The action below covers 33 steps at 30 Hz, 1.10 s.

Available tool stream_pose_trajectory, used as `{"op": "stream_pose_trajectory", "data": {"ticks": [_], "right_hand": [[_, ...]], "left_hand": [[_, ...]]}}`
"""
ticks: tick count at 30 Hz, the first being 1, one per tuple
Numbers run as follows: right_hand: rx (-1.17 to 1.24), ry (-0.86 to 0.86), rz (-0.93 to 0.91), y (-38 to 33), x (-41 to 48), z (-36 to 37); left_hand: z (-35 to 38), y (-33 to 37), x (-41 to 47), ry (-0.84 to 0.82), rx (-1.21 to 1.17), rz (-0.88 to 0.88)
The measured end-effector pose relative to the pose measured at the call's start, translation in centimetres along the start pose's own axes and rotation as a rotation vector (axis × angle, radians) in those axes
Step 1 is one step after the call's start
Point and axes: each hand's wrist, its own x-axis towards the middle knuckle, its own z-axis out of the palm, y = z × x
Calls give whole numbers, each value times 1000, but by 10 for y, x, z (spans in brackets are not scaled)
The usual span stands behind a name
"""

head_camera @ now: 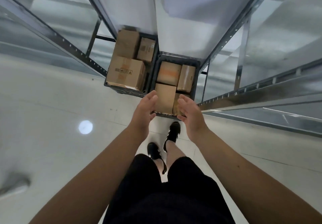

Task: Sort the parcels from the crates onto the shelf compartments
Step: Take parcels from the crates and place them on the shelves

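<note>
Parcels [125, 74] sit in two dark crates on the floor [69, 102] beneath a metal shelf [261, 94], seen from above.

Nearest, the person's shoes [173, 130] stand just short of the right crate [179, 57]. Above them both hands reach forward. The left hand [145, 108] and right hand [190, 114] are spread, fingers lightly bent, palms facing each other, and neither holds anything. Between them lies the front parcel [165, 99], a plain brown box at the near left of the right crate. Whether the fingertips already touch it cannot be told.

Behind it, a parcel with an orange band [169, 73] and a taped one [186, 77] fill the back of the crate. A fourth is partly hidden by the right hand. Farther left, the left crate [125, 89] carries three larger boxes, stacked higher than its rim. Beyond, the shelf boards rise out of view, and no parcels can be seen on them.

Step in hand, as judged: taking the front parcel. It is packed tight against its neighbours, so the palms would best close on its two free sides, low enough to get purchase. The lift should go straight up until the box clears the rim. The shelf edge overhangs the back of the crate, so drawing the box toward the body before rising seems prudent. A label, if any, is not legible here and should be read before choosing a compartment.
</note>
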Motion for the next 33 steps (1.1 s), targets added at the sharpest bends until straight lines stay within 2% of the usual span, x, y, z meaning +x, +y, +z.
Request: {"op": "stream_pose_trajectory", "data": {"ticks": [8, 13, 19, 26, 33], "right_hand": [[-43, 33, 105, -7, 65, 4], [-9, 110, 176, 11, 109, 5], [-12, 186, 259, 59, 179, 11], [-69, 221, 344, 124, 266, 13], [-144, 187, 404, 176, 345, 3]], "left_hand": [[24, 7, 79, 8, 100, -98], [19, -16, 129, -67, 185, -185], [-3, -57, 210, -113, 308, -252], [-26, -115, 304, -84, 449, -339], [-35, -168, 382, -36, 497, -380]]}}
